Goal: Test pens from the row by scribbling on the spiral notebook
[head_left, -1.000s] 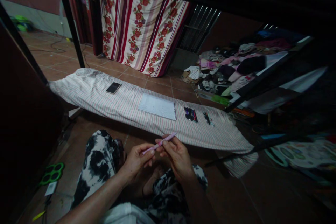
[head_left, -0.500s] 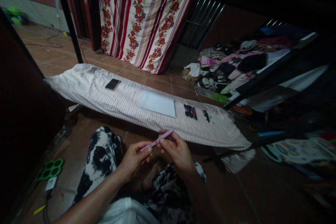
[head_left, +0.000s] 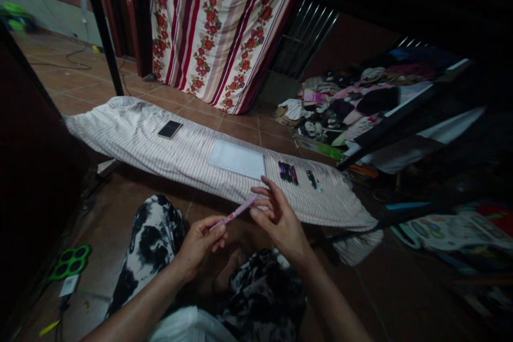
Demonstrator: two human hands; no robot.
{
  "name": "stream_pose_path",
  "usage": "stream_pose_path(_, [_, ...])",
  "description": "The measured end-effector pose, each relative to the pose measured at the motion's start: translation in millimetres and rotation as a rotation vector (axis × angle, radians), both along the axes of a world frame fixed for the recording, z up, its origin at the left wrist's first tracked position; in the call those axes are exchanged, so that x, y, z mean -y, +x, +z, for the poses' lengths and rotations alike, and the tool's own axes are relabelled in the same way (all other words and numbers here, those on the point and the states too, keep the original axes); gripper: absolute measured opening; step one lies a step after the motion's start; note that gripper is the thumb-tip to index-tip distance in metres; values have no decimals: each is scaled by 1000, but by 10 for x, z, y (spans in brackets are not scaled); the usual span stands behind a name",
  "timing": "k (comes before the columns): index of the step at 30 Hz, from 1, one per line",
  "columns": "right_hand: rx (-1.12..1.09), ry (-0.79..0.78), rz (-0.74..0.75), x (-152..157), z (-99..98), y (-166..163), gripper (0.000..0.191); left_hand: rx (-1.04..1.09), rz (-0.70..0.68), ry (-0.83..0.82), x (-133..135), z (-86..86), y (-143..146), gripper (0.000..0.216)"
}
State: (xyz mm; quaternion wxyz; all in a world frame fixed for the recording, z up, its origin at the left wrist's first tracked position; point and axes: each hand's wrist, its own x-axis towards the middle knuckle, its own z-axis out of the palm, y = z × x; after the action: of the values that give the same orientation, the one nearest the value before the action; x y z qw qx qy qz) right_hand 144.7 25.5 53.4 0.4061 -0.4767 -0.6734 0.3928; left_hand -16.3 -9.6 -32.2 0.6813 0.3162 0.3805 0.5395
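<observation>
I sit on the floor with black-and-white patterned trousers (head_left: 152, 246) over my knees. My left hand (head_left: 198, 243) is closed on the lower end of a pink pen (head_left: 234, 214), which slants up to the right. My right hand (head_left: 280, 222) is at the pen's upper end. Its thumb and middle finger meet the tip and its index finger is stretched out above. Just beyond my hands a striped cloth (head_left: 132, 139) lies on the floor with a spiral notebook (head_left: 237, 159), a row of dark pens (head_left: 288, 172) and a smaller set of pens (head_left: 312, 179).
A phone (head_left: 169, 129) lies on the cloth's left part. A floral curtain (head_left: 216, 32) hangs behind. Piled clothes (head_left: 344, 101) fill the right, under a dark frame. A green plastic object (head_left: 70, 262) and a cable lie on the tiles at left. A patterned mat (head_left: 452, 230) is at right.
The view has shifted slightly. My right hand has slid up to the pen's tip and its fingers have spread; my left hand keeps its grip on the lower end.
</observation>
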Motion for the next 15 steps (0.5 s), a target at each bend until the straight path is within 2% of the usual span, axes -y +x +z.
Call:
stream_pose_path(4, [492,436,234,-47,411,111,32,-33,-25,5,4,-8,-25,35])
stream_pose_path(6, [644,537,373,-66,577,106,24,-36,-45,9,10,-2,-31,35])
stream_pose_path(9, [803,548,519,-96,714,50,25,-34,-71,25,25,14,-33,36])
stream_pose_path(15, [956,421,682,-137,775,-50,29,-70,-76,64,49,41,-35,36])
